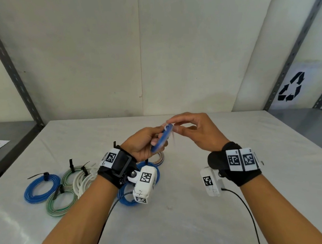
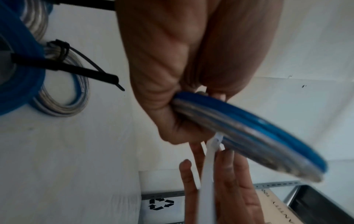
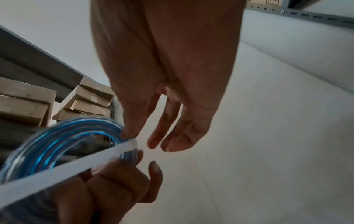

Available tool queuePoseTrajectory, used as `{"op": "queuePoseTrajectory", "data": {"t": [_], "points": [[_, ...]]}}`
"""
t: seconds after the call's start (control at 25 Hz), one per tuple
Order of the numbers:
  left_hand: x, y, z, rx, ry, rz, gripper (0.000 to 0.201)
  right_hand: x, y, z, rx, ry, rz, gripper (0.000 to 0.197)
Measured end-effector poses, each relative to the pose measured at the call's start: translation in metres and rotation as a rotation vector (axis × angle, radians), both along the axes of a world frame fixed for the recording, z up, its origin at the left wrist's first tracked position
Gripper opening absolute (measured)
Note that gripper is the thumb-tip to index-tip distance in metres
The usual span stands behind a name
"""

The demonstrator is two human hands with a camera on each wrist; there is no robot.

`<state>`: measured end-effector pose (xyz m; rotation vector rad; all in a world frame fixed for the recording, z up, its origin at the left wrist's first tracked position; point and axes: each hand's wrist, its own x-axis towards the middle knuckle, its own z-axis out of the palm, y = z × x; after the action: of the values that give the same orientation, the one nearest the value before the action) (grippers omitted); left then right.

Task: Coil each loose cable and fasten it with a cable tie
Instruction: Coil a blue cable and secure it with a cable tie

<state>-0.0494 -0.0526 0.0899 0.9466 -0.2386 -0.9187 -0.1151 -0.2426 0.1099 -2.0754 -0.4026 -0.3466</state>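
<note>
Blue cable coil (image 1: 160, 140), held mid-frame above the surface (image 1: 181, 206).
Left hand (image 1: 145, 142) curled around the coil; right hand (image 1: 195, 131) pinches a white cable tie (image 3: 76, 165) looped over its rim. Tied coils (image 1: 52, 186) lie lower left.

left hand (image 2: 172, 84) gripping blue coil (image 2: 254, 133) edge-on, fingers curled round it; white cable tie (image 2: 207, 174) hanging off coil, right hand (image 2: 226, 189) fingers touching strap, exact hold unclear; tied coils (image 2: 57, 98) with black ties (image 2: 76, 71) lying on white table (image 2: 76, 166) behind; recycling sign (image 2: 161, 204) further back
</note>
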Motion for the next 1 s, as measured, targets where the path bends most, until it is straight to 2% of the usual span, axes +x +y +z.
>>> {"op": "queuePoseTrajectory", "data": {"t": [0.08, 0.2, 0.24, 0.36, 0.44, 0.52, 0.6, 0.8, 0.92, 1.0], "points": [[0.000, 0.000, -0.002, 0.034, -0.012, -0.053, 0.023, -0.001, -0.002, 0.003, 0.004, 0.039, 0.025, 0.021], [0.002, 0.000, -0.005, 0.077, 0.011, -0.124, 0.016, -0.003, -0.003, 0.002, -0.042, 0.118, 0.109, 0.020], [0.002, -0.001, -0.005, 0.110, -0.030, -0.131, 0.018, -0.003, -0.004, 0.001, -0.043, 0.119, 0.120, 0.019], [0.002, -0.001, 0.000, 0.379, -0.397, 0.000, 0.053, 0.001, -0.011, 0.000, -0.060, 0.122, 0.050, 0.016], [-0.001, 0.002, 0.009, 0.547, -0.604, 0.100, 0.064, 0.006, -0.017, -0.002, -0.192, 0.165, -0.032, 0.011], [-0.002, 0.004, 0.013, 0.592, -0.754, 0.075, 0.048, 0.008, -0.020, -0.005, -0.359, 0.238, -0.079, 0.008], [-0.001, 0.006, 0.012, 0.617, -0.858, 0.025, 0.029, 0.007, -0.021, -0.008, -0.392, 0.291, -0.081, 0.007], [0.005, 0.001, 0.002, 0.645, -0.895, 0.019, 0.023, 0.002, -0.023, -0.008, -0.219, 0.276, -0.100, 0.019], [0.008, 0.002, -0.007, 0.526, -0.711, 0.121, 0.023, -0.003, -0.029, -0.015, 0.211, 0.364, -0.259, 0.037], [0.012, 0.004, -0.011, 0.466, -0.618, 0.169, 0.024, -0.006, -0.031, -0.023, 0.393, 0.424, -0.263, 0.032]]}}
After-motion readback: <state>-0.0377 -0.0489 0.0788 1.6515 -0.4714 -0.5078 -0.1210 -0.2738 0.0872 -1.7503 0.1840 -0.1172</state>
